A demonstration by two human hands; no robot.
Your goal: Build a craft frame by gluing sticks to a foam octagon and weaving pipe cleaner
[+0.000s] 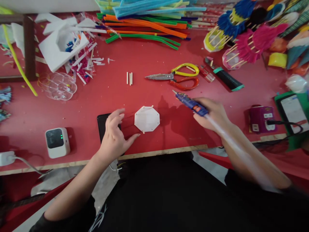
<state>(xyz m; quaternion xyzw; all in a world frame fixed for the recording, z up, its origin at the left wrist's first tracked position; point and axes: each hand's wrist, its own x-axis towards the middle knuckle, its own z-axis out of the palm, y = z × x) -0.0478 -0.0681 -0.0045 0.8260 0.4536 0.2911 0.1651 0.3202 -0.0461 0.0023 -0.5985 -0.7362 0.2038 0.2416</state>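
A blue glue gun (pixel 193 103) is gripped in my right hand (pixel 213 112), its nozzle aimed to the upper left and a long pale glue stick trailing back over my forearm. A white octagonal piece (pixel 147 119) lies on the red table between my hands, with small wooden sticks at several of its corners. My left hand (pixel 114 135) is just left of the octagon, thumb and fingers apart, holding nothing, partly over a black phone (pixel 102 124). Beyond the octagon lie 3 short wooden sticks (pixel 130 78) and scissors (pixel 172 76) with yellow and red handles.
Bundled pipe cleaners (pixel 147 25) line the back. White foam scraps (pixel 62 45) and a clear flower-shaped tray (pixel 58 85) lie left; a small white device (pixel 57 142) is near the front edge. On the right are a black-and-teal cutter (pixel 228 79), a purple power socket (pixel 262 119) and colourful crafts (pixel 253 45).
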